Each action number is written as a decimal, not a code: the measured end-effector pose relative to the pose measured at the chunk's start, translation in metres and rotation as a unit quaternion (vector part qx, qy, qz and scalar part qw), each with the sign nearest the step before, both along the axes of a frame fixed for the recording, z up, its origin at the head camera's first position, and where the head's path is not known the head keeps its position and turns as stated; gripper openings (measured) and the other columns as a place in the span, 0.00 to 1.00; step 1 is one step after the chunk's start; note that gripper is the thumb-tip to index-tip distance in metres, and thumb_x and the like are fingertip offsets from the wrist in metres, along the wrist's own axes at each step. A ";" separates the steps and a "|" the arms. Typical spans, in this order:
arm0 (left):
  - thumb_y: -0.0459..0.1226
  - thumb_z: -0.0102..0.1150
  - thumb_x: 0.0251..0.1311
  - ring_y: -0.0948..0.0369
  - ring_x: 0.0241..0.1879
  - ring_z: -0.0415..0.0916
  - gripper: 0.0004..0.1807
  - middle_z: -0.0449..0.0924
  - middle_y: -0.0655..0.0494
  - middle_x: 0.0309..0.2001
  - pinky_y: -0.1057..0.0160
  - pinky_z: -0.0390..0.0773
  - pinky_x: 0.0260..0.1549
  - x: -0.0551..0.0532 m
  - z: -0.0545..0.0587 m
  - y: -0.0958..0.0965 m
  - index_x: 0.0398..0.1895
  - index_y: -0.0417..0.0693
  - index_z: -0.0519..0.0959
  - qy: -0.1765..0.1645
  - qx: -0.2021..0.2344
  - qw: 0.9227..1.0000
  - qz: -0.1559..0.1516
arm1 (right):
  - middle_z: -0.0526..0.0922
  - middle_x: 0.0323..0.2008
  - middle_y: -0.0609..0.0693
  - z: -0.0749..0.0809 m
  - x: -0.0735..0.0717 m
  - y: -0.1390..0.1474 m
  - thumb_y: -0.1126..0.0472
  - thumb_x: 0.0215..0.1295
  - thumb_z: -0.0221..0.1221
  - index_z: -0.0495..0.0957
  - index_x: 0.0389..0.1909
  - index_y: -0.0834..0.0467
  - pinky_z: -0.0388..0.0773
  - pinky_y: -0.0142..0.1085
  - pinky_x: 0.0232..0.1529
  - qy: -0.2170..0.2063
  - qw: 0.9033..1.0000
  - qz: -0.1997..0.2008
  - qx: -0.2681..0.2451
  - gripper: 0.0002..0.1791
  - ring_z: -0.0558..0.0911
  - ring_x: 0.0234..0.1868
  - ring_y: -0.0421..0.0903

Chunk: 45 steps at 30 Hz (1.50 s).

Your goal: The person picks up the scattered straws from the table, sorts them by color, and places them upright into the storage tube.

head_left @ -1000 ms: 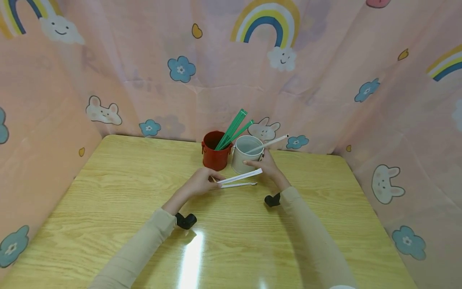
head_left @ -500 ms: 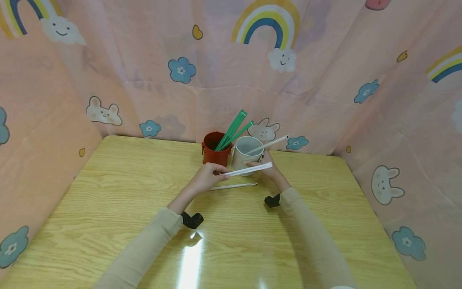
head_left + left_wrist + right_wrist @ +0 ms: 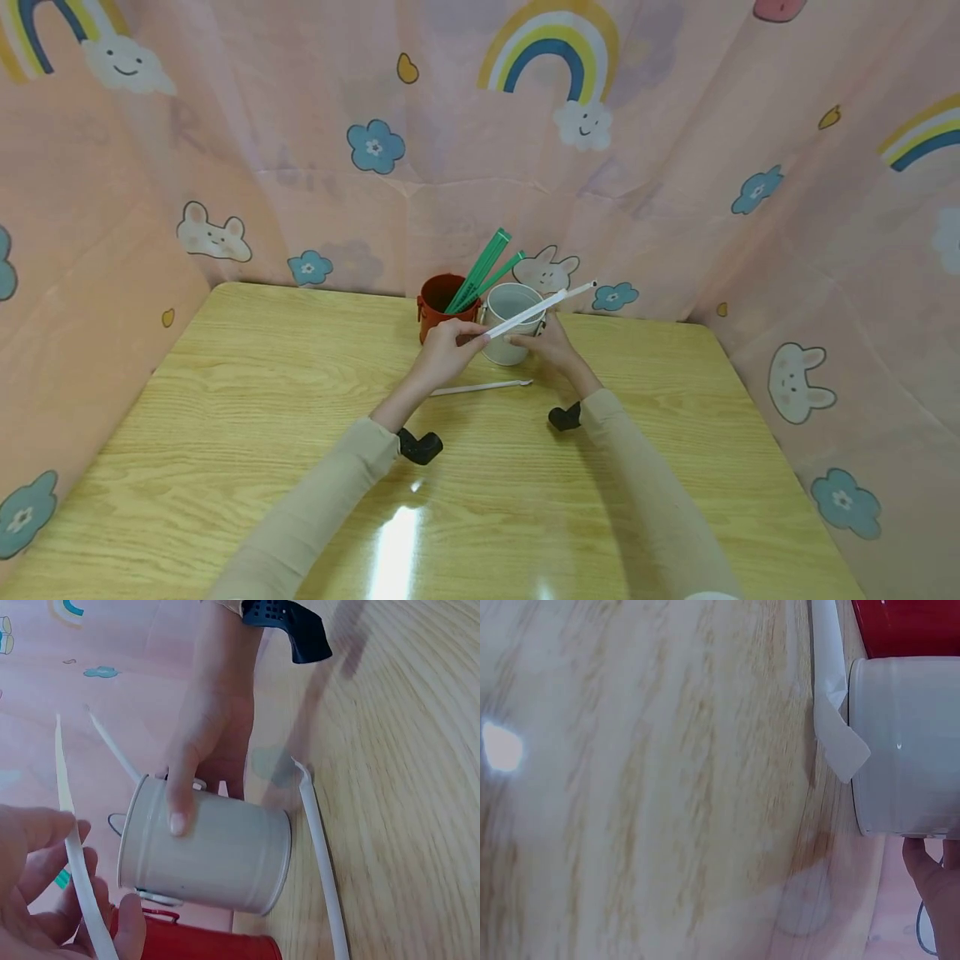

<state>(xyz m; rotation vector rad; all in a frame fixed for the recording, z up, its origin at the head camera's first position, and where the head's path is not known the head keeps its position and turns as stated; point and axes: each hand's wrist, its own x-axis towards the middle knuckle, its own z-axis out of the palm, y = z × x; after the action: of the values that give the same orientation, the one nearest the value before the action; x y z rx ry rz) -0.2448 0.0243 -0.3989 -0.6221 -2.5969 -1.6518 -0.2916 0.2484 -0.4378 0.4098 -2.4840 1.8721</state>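
My left hand [image 3: 446, 354] pinches a white paper-wrapped straw [image 3: 525, 315] near its lower end. The straw slants up to the right, overlapping the mouth of a small white metal pail [image 3: 504, 352] in the head view. My right hand [image 3: 557, 343] grips that pail from its right side, thumb on the front wall [image 3: 210, 855]. Another white straw [image 3: 582, 289] leans out of the pail to the upper right. On the table in front lies a third white wrapped straw [image 3: 487, 387], its twisted paper end [image 3: 840, 742] close to the pail's base in the right wrist view.
A red metal pail [image 3: 431, 321] stands just left of the white one, with several green-wrapped sticks [image 3: 480, 271] leaning out of it. The wood-grain table [image 3: 262, 400] backs onto a pink patterned curtain [image 3: 420, 217]. Black wrist mounts [image 3: 420, 447] sit at both cuffs.
My left hand has moved up and right with its straw, from beside the lying straw to the white pail's mouth, and the straw tilts more steeply. The right hand keeps its grip on the pail.
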 end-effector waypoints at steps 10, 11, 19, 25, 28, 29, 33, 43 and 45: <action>0.38 0.61 0.63 0.61 0.31 0.71 0.10 0.82 0.51 0.36 0.69 0.68 0.27 -0.005 0.009 0.010 0.44 0.48 0.86 0.034 0.002 0.999 0.020 | 0.60 0.69 0.63 0.000 0.000 0.001 0.69 0.53 0.68 0.48 0.72 0.62 0.55 0.50 0.72 -0.035 0.999 -0.013 0.004 0.50 0.60 0.70 0.58; 0.39 0.61 0.63 0.61 0.30 0.70 0.10 0.81 0.51 0.35 0.69 0.67 0.26 -0.005 0.010 0.011 0.44 0.47 0.86 0.040 0.003 0.999 0.021 | 0.59 0.69 0.63 0.001 0.000 0.001 0.68 0.54 0.68 0.48 0.72 0.61 0.55 0.50 0.72 -0.040 0.999 -0.015 0.007 0.50 0.60 0.70 0.57; 0.40 0.62 0.62 0.60 0.29 0.72 0.11 0.80 0.51 0.32 0.71 0.68 0.24 -0.013 0.022 0.017 0.45 0.47 0.86 0.060 0.004 0.997 0.039 | 0.59 0.70 0.60 -0.015 -0.010 0.004 0.66 0.54 0.69 0.44 0.75 0.55 0.55 0.50 0.72 -0.028 0.999 -0.029 0.020 0.53 0.60 0.70 0.55; 0.40 0.62 0.62 0.57 0.35 0.80 0.13 0.84 0.50 0.40 0.66 0.79 0.32 -0.021 0.036 0.017 0.47 0.47 0.85 0.082 0.010 0.995 0.047 | 0.63 0.67 0.59 -0.023 -0.016 0.005 0.66 0.52 0.70 0.48 0.73 0.54 0.57 0.50 0.71 -0.008 0.999 -0.032 0.016 0.52 0.64 0.67 0.55; 0.40 0.62 0.62 0.56 0.35 0.80 0.14 0.84 0.51 0.39 0.63 0.79 0.32 -0.024 0.043 0.019 0.48 0.48 0.84 0.093 0.015 0.994 0.047 | 0.63 0.67 0.58 -0.023 -0.015 0.006 0.67 0.52 0.69 0.49 0.73 0.53 0.56 0.50 0.71 -0.005 0.999 -0.030 0.011 0.51 0.64 0.67 0.55; 0.40 0.62 0.62 0.56 0.35 0.80 0.13 0.85 0.51 0.39 0.63 0.80 0.33 -0.024 0.045 0.020 0.49 0.48 0.84 0.094 0.019 0.994 0.047 | 0.63 0.67 0.59 -0.023 -0.015 0.006 0.67 0.52 0.69 0.49 0.73 0.53 0.56 0.50 0.71 -0.004 1.000 -0.027 0.009 0.51 0.64 0.67 0.55; 0.39 0.62 0.62 0.55 0.38 0.81 0.13 0.85 0.51 0.41 0.62 0.81 0.37 -0.026 0.052 0.023 0.49 0.47 0.83 0.101 0.043 0.993 0.045 | 0.63 0.67 0.58 -0.022 -0.015 0.006 0.67 0.52 0.69 0.50 0.73 0.53 0.56 0.50 0.71 0.000 1.000 -0.024 0.007 0.51 0.64 0.68 0.54; 0.37 0.62 0.62 0.55 0.39 0.82 0.13 0.85 0.48 0.42 0.63 0.82 0.43 -0.027 0.064 0.036 0.48 0.43 0.83 0.131 0.103 0.986 0.025 | 0.62 0.68 0.57 -0.025 -0.018 0.007 0.68 0.52 0.69 0.48 0.74 0.52 0.55 0.49 0.72 -0.005 1.000 -0.026 0.004 0.53 0.62 0.68 0.54; 0.37 0.62 0.61 0.56 0.39 0.82 0.13 0.85 0.48 0.42 0.64 0.82 0.42 -0.026 0.063 0.038 0.48 0.43 0.83 0.135 0.111 0.984 0.023 | 0.62 0.68 0.57 -0.024 -0.017 0.007 0.68 0.51 0.69 0.47 0.74 0.52 0.55 0.49 0.72 -0.008 1.000 -0.027 0.004 0.53 0.62 0.68 0.54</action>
<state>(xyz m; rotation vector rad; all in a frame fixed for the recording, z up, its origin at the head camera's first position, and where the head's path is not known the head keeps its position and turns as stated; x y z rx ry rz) -0.2712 0.0623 -0.3356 -0.7093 -2.1885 -1.6782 -0.3086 0.2549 -0.4622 0.3256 -2.4868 1.8524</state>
